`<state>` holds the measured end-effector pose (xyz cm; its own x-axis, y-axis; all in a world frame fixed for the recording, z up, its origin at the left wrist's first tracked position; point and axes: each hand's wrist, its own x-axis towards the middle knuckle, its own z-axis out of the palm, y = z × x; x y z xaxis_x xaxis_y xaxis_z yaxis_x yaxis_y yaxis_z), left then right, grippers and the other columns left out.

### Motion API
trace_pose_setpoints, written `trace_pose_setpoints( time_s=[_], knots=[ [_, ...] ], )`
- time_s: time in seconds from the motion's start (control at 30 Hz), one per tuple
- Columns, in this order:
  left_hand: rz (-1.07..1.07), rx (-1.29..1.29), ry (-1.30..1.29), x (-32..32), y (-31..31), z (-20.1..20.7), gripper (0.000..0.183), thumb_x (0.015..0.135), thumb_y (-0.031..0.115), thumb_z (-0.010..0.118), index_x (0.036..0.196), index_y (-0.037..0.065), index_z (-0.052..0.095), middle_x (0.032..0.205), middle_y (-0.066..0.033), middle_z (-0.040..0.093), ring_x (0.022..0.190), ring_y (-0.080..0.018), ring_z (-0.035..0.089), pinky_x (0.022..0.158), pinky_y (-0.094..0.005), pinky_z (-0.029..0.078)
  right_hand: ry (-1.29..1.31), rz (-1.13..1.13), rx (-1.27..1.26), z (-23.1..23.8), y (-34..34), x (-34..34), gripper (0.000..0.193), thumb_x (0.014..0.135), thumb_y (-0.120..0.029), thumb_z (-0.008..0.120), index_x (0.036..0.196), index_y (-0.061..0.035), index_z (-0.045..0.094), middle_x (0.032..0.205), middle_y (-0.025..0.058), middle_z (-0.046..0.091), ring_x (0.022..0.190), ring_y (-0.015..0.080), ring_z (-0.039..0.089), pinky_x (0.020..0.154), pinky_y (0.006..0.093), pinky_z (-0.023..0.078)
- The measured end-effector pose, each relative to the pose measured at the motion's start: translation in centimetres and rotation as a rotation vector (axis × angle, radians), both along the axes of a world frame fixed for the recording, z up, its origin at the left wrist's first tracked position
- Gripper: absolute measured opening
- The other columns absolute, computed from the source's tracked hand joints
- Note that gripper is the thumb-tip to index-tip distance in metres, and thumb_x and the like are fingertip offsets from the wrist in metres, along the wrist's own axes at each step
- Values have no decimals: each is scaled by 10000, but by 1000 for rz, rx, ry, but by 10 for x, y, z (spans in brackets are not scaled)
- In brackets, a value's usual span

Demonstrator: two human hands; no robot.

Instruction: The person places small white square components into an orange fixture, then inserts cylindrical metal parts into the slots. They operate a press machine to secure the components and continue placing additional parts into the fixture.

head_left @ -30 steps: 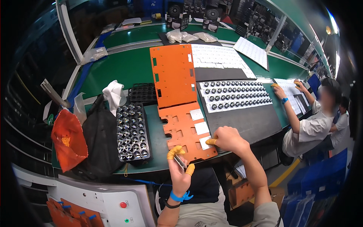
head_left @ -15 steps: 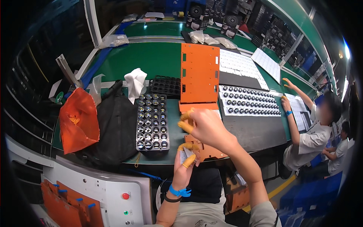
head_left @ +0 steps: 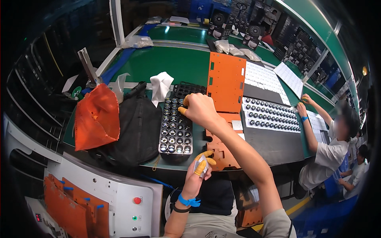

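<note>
My left hand (head_left: 195, 176), with yellow finger cots and a blue wrist strap, is closed on a small pale, shiny flat piece (head_left: 201, 164) close to my body. My right hand (head_left: 200, 108), also in finger cots, reaches over the upper right part of a tray of round lenses (head_left: 176, 147). Its fingers are pinched together, and whatever they hold is too small or hidden to make out. To the right of the tray is an orange fixture (head_left: 223, 152) with its orange lid (head_left: 226, 77) raised, partly covered by my right forearm.
An orange bag (head_left: 97, 119), a black bag (head_left: 135, 127) and a white cloth (head_left: 161, 87) lie left of the tray. A black tray (head_left: 190, 88) sits behind it. On the right are a white board with rows of dark lenses (head_left: 272, 115) and a co-worker (head_left: 329, 142).
My right hand has moved from above the orange fixture leftward and away from me to the lens tray. My left hand stays low with its piece. The view has shifted slightly.
</note>
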<state>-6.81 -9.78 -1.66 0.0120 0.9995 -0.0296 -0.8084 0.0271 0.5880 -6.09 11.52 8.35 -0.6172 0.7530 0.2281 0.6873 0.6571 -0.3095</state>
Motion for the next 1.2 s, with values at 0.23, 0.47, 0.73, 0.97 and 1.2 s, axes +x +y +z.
trace_pose_setpoints(
  time_s=[0.23,0.47,0.73,0.97,1.2],
  knots=[
    [-45,90,-26,8,-2,2,487,1015,236,568,1432,25,428,1168,-102,621,889,-135,563,701,-259,452,224,-56,-92,-6,0,13,291,770,-276,758,842,5,729,793,178,717,757,341,706,691,437,558],
    [-64,87,-166,18,8,-7,436,1013,243,514,1376,6,466,1098,-127,619,912,-184,588,715,-302,475,554,40,-308,-1,-41,68,227,840,-147,749,948,23,644,757,63,645,641,97,572,588,269,461],
    [23,63,-41,31,15,-13,593,946,328,680,1391,0,469,1116,-84,623,895,-156,616,748,-288,490,845,96,-623,-1,-124,158,241,862,-55,704,1084,35,686,744,-12,640,590,18,492,542,192,404],
    [223,96,204,37,9,9,643,868,157,788,1411,28,469,1346,-124,562,1183,-205,591,997,-351,517,764,107,-627,-30,-149,189,315,901,-44,684,1214,-5,690,788,-2,648,642,40,507,576,210,423],
    [317,317,515,46,9,19,593,823,-1,790,1349,31,518,1438,-171,522,1182,-200,606,1005,-346,508,818,150,-616,-35,-150,198,334,920,-68,700,1251,-26,676,923,66,728,734,115,629,676,254,505]
  ],
)
